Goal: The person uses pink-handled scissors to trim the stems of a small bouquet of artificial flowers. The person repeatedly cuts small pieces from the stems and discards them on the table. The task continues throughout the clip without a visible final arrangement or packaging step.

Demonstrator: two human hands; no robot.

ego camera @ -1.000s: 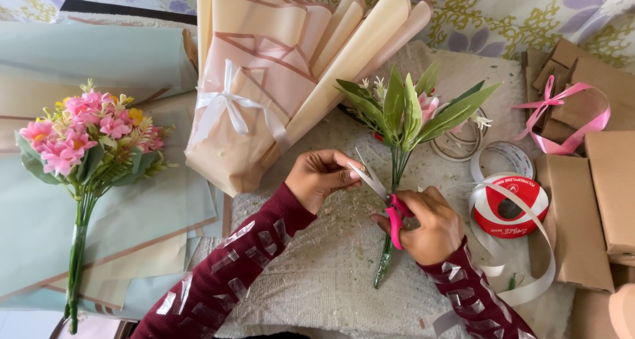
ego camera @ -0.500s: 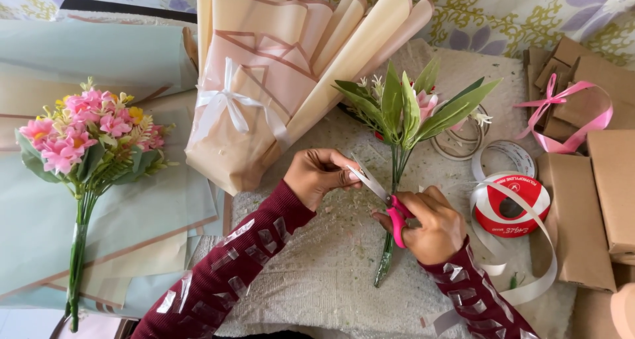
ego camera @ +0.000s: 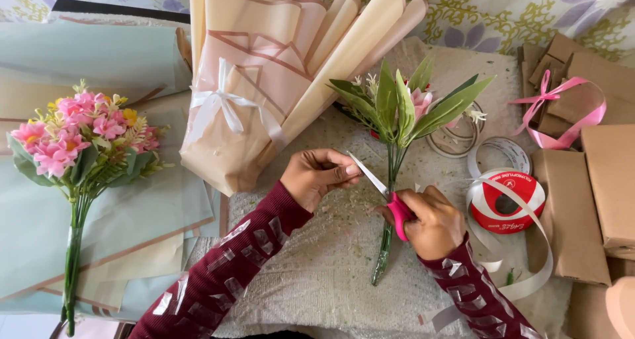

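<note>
Work surface: a pale knitted cloth (ego camera: 317, 273), speckled with small green trimmings. On it: wrapped bouquet in peach paper (ego camera: 264, 81) with white bow, leafy stem bunch (ego camera: 397, 114), red ribbon spool (ego camera: 506, 200) with loose ribbon trailing. Left: teal paper sheets (ego camera: 132, 226) carrying a pink flower bunch (ego camera: 79, 140). Right: brown cardboard boxes (ego camera: 595, 180), pink ribbon (ego camera: 562, 114). What's beneath the cloth is probably a bed, can't tell.

Scissors (ego camera: 387, 197): pink-handled, blades open, angled up-left at my stems.
Flower bunch (ego camera: 403, 111): green leaves, pink bloom, lying flat, stems toward me.
</note>
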